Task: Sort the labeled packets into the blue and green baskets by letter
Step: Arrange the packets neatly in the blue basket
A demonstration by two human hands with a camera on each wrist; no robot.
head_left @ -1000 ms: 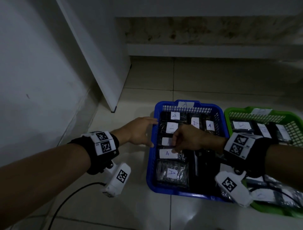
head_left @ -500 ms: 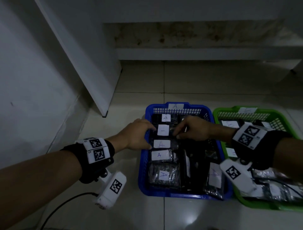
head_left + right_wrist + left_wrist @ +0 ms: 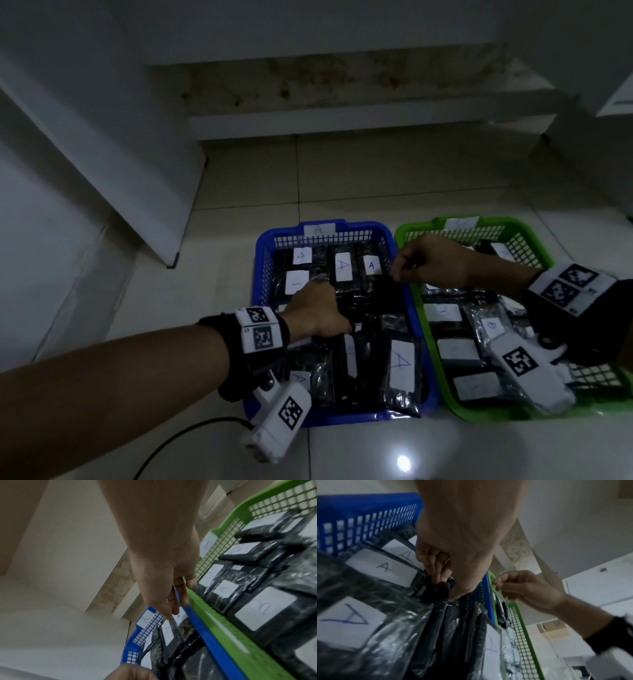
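Note:
The blue basket [image 3: 260,260] holds several black packets with white "A" labels [image 3: 343,266]. My left hand [image 3: 315,308] is inside it. In the left wrist view its fingers [image 3: 440,580] pinch the crumpled edge of a black packet [image 3: 435,592] that stands on edge. The green basket [image 3: 513,224] stands touching the blue one on the right and holds "B" packets [image 3: 264,608]. My right hand [image 3: 404,270] hovers where the two rims meet, fingers loosely curled [image 3: 178,601]. I see nothing in it.
Both baskets sit on a pale tiled floor. A white slanted panel [image 3: 137,171] stands at the left and a low step [image 3: 342,120] runs along the back. A black cable [image 3: 191,435] trails on the floor under my left wrist.
My left hand has gone from the blue basket's left rim into the basket and pinched a packet. My right hand has moved from the basket's middle to its right rim.

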